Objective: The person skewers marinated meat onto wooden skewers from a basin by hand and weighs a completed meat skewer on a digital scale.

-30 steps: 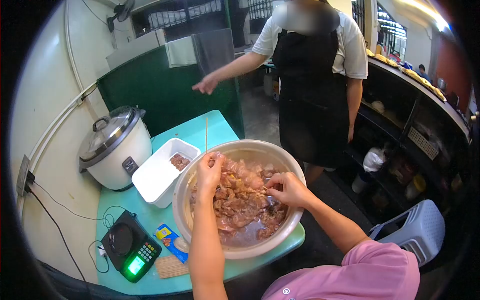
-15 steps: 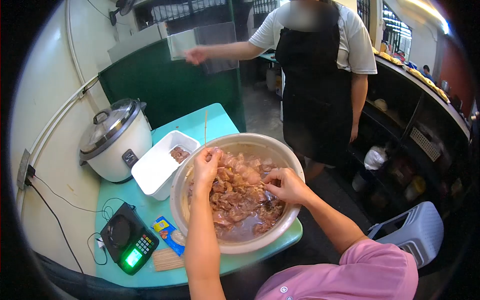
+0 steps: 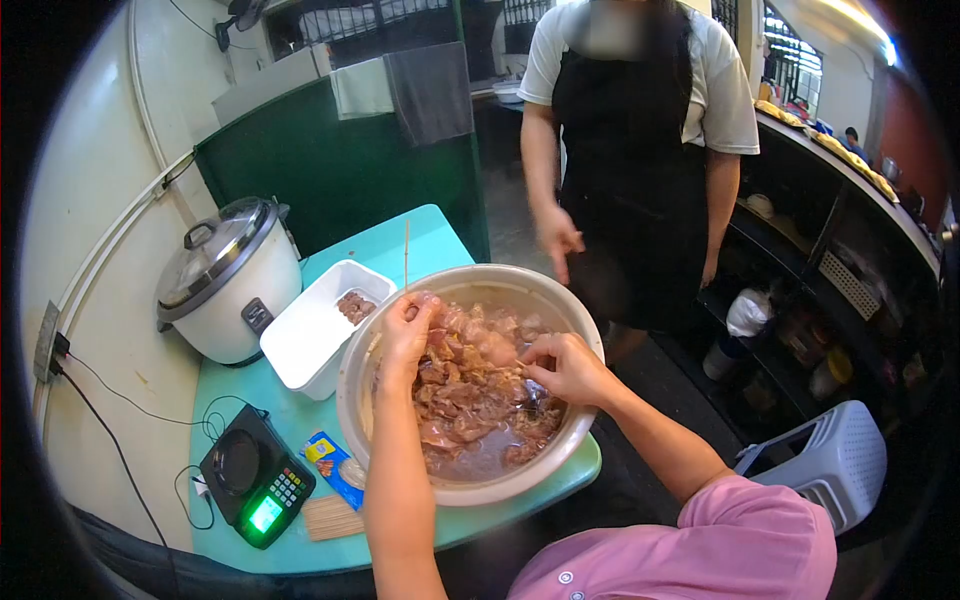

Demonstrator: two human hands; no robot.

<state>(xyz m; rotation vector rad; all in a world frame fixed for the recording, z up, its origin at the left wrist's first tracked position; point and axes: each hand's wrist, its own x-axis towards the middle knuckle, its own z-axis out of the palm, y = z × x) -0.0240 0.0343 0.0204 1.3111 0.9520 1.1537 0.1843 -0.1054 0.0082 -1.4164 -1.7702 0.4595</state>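
Note:
A large round basin (image 3: 354, 440) holds raw meat pieces (image 3: 470, 390) in liquid. Over its left side my left hand (image 3: 408, 330) is closed on a piece of meat, and a thin stick (image 3: 407, 255) stands up beside the fingers. My right hand (image 3: 566, 368) pinches a thin stick at the meat, over the basin's right side; how far that stick runs is hidden. Left of the basin, a white tub (image 3: 345, 278) has small meat pieces at its far end, with a flat white surface (image 3: 305, 345) across its near part.
A rice cooker (image 3: 228, 285), a lit scale (image 3: 255, 480), a blue packet (image 3: 333, 468) and a bundle of sticks (image 3: 333, 518) are on the turquoise table (image 3: 425, 228). A person in a black apron (image 3: 630, 180) faces it. A grey stool (image 3: 835, 465) stands at right.
The other person's outstretched arm has dropped to the front of the apron. Both my hands keep nearly the same place over the basin. The view has shifted slightly.

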